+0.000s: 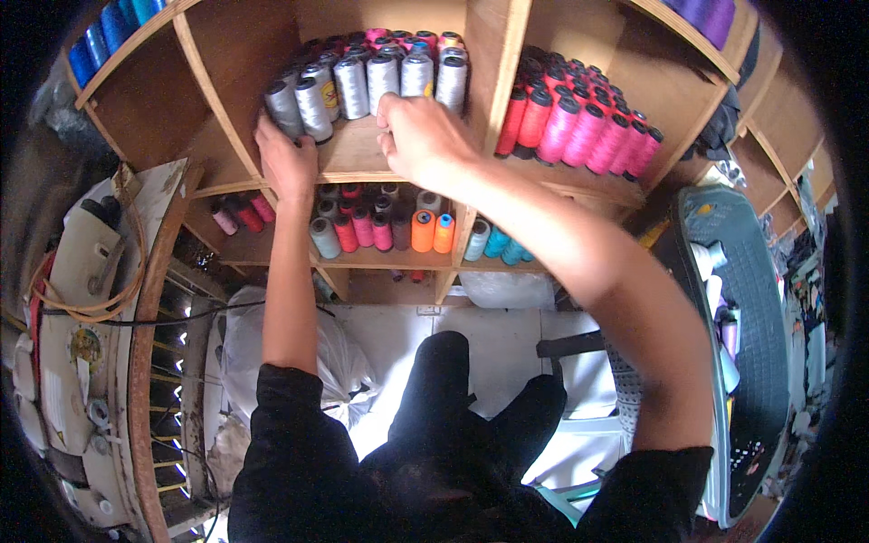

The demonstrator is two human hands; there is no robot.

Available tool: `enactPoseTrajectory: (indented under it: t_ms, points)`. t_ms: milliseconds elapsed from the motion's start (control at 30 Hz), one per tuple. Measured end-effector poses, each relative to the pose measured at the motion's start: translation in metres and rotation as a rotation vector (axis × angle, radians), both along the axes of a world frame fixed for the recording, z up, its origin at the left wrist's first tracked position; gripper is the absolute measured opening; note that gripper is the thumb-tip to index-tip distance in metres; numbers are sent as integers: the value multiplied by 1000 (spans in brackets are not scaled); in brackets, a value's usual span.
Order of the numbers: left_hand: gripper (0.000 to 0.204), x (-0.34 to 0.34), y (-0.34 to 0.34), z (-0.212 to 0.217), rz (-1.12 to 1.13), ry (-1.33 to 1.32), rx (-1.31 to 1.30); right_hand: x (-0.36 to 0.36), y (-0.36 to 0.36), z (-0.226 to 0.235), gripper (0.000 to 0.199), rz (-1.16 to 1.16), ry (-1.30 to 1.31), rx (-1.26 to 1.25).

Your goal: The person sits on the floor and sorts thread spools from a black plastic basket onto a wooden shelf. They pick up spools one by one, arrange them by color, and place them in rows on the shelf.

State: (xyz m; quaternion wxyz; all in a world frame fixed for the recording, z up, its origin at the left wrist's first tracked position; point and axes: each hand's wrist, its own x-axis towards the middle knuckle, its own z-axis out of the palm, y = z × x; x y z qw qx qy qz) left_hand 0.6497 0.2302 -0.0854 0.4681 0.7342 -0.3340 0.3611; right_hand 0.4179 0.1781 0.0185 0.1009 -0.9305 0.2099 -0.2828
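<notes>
A group of silver-grey thread spools (353, 88) stands upright in the upper middle compartment of a wooden shelf. My left hand (290, 163) reaches in at that compartment's left side, its fingers and thumb around the lower part of a darker grey thread spool (284, 110). Beside it stands another silver spool (313, 110). My right hand (424, 136) is in front of the middle spools, fingers curled in and thumb below them. I see nothing between those fingers. The curled index finger overlaps the base of a silver spool (382, 80); whether they touch I cannot tell.
Pink and red spools (579, 127) fill the compartment at right. Below are orange spools (423, 232) and other coloured ones. A sewing machine (77, 262) stands at left, a clear plastic bag (335, 362) on the floor. A dark tray (756, 344) holding spools is at right.
</notes>
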Motion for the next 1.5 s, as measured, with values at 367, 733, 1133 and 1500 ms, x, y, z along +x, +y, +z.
enactPoseTrajectory:
  t_ms: [367, 733, 1133, 1500]
  points:
    - [47, 11, -24, -28, -200, 38, -41, -275, 22, 107, 29, -183, 447, -838]
    - [34, -238, -67, 73, -1128, -532, -683, -509, 143, 60, 16, -967, 1068, -27]
    - [34, -641, -84, 240, -1486, -1047, 1181, -534, 107, 63, 18, -1035, 1346, 569]
    - [35, -714, -154, 117, -1519, -1407, 1415, -559, 16, 9, 24, -774, 1213, 428]
